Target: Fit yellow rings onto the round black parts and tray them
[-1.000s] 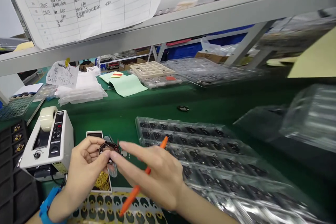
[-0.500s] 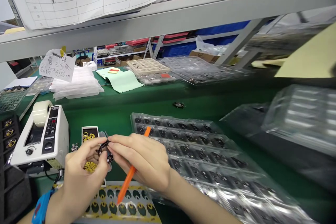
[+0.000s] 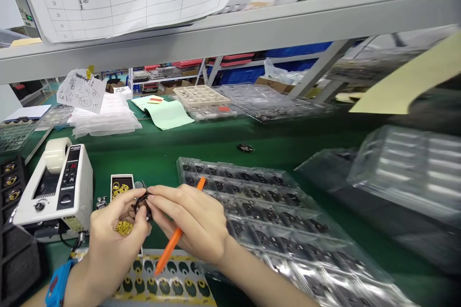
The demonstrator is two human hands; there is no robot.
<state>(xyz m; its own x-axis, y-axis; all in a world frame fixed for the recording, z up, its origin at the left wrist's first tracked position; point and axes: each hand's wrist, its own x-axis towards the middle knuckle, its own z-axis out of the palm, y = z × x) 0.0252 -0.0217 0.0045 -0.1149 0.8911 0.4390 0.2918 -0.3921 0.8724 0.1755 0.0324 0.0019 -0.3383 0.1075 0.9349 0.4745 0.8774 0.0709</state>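
My left hand (image 3: pixel 114 237), with a blue band at the wrist, pinches a small black ring-shaped part (image 3: pixel 141 201) between thumb and fingers. Against that part press the fingertips of my right hand (image 3: pixel 196 220). An orange pen-like stick (image 3: pixel 168 252) is tucked between the right fingers, slanting down to the left. A thin dark point sticks up at the fingertips; what it belongs to is hidden. Behind the hands stands a white box (image 3: pixel 121 177) with yellow rings (image 3: pixel 124 228). Beneath them lies a sheet of dark oval stickers (image 3: pixel 163 288) with yellow edging.
A white tape dispenser (image 3: pixel 77 177) stands at left, beside a black tray (image 3: pixel 21 249). Clear trays of black parts (image 3: pixel 266 211) lie at right. One loose black part (image 3: pixel 245 147) rests farther back. A grey shelf beam (image 3: pixel 216 38) crosses above the bench.
The camera view has shifted slightly. Both hands stay together at the black part, and the orange stick's lower end sits a little farther left.
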